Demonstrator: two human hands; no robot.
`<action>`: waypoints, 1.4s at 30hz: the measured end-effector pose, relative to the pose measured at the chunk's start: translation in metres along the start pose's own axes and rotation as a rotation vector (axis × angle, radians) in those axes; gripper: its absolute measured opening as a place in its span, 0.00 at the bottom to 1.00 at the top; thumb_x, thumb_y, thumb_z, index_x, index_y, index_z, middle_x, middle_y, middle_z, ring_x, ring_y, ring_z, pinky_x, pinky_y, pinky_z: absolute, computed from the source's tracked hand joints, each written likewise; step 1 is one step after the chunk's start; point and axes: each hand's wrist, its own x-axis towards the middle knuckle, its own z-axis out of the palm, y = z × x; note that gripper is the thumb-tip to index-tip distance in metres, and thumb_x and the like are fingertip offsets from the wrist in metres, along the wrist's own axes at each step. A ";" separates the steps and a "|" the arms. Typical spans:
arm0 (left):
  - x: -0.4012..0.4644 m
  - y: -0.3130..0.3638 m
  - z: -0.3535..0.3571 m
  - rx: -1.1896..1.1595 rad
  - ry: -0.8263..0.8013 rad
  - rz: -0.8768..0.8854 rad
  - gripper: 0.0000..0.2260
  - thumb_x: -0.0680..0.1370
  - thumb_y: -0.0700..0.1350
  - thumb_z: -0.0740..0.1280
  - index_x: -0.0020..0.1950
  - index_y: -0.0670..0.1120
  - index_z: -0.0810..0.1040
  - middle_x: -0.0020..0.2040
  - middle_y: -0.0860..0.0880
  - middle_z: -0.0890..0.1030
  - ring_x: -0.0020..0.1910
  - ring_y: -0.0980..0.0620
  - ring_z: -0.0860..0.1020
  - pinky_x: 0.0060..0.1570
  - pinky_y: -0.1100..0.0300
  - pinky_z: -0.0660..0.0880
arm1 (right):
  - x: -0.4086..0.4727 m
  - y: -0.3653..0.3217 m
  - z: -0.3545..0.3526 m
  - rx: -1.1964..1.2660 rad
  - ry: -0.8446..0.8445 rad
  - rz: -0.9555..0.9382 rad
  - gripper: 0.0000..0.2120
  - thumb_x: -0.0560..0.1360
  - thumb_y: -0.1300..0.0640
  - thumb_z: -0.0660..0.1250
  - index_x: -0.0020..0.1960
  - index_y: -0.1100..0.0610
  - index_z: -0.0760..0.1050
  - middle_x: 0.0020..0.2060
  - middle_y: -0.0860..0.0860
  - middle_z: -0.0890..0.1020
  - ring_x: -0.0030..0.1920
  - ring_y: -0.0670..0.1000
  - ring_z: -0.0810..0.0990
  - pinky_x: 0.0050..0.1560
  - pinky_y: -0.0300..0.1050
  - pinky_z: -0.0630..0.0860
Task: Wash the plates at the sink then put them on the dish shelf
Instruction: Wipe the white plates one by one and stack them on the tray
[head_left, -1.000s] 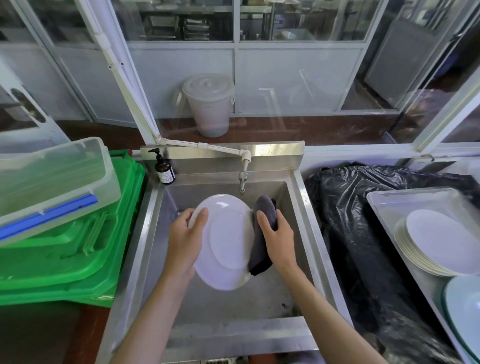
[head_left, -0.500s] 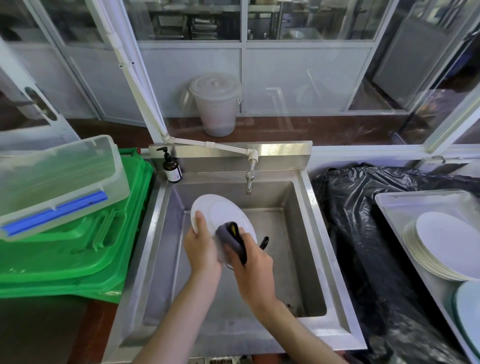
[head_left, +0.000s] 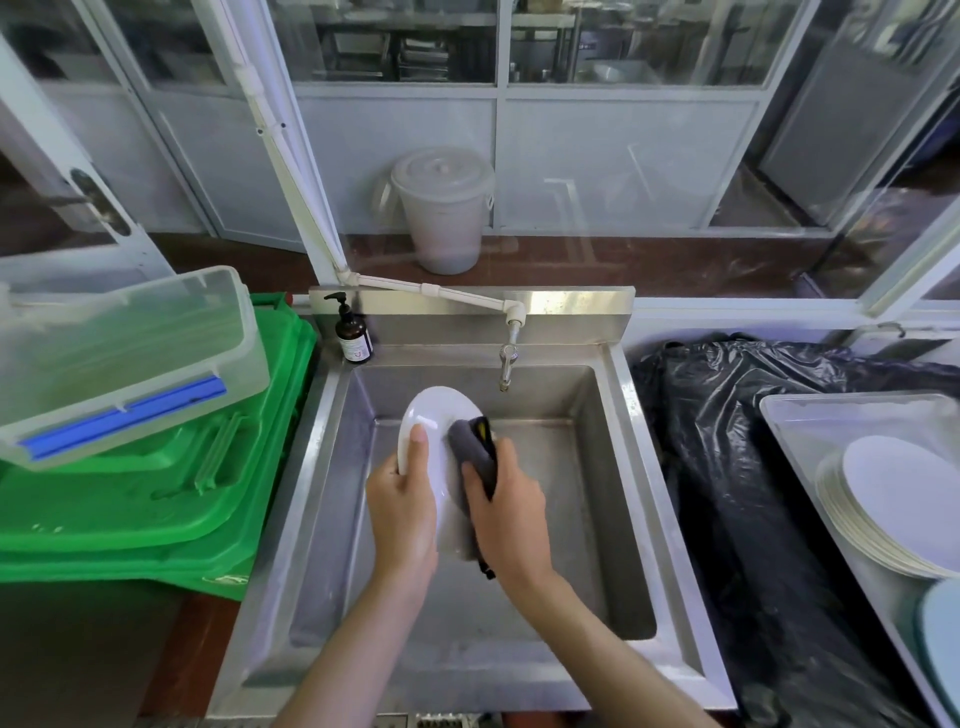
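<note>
The main risk is the plate (head_left: 435, 447) slipping. It is held up on edge over the steel sink (head_left: 613, 467), and the left hand (head_left: 402, 512) grips it only at its left rim, thumb laid across the face and fingers curled behind; if the surface is wet or soapy, which the view does not settle, a hard rub from the other side could twist it out of that grip and drop it onto the basin floor, where it might chip or crack. A second risk is the rubbing pushing the plate back into the tap (head_left: 506, 364), which hangs just behind and above its top edge.

The plate stands between the two hands, inside the basin and clear of its walls. The right hand (head_left: 511, 512) is closed round a dark grey cloth (head_left: 470, 452) with a yellow tag, pressing it flat against the right half of the plate's face, so the cloth lies between palm and plate. No water is seen running from the tap. Well to the right, a stack of plates (head_left: 893, 499) rests in a metal tray (head_left: 800, 415), apart from the sink
</note>
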 end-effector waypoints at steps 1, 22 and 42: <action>0.000 -0.001 0.000 -0.006 0.006 -0.007 0.23 0.83 0.59 0.66 0.44 0.39 0.81 0.35 0.49 0.80 0.35 0.51 0.76 0.41 0.54 0.74 | -0.004 -0.002 0.003 -0.007 -0.023 -0.040 0.13 0.84 0.48 0.61 0.67 0.45 0.68 0.48 0.46 0.85 0.44 0.53 0.82 0.38 0.42 0.74; 0.008 -0.019 -0.008 0.885 -0.450 0.623 0.25 0.80 0.61 0.67 0.77 0.62 0.71 0.73 0.63 0.76 0.72 0.63 0.72 0.67 0.61 0.73 | 0.047 -0.006 -0.007 0.775 -0.114 0.626 0.18 0.78 0.48 0.70 0.64 0.54 0.77 0.53 0.55 0.87 0.48 0.55 0.87 0.34 0.43 0.81; 0.079 -0.024 -0.036 0.042 -0.299 -0.475 0.25 0.82 0.69 0.58 0.67 0.53 0.80 0.61 0.45 0.85 0.57 0.42 0.84 0.51 0.45 0.81 | 0.044 0.066 -0.047 0.087 0.150 0.302 0.19 0.69 0.39 0.80 0.45 0.52 0.78 0.39 0.46 0.85 0.42 0.48 0.84 0.39 0.45 0.79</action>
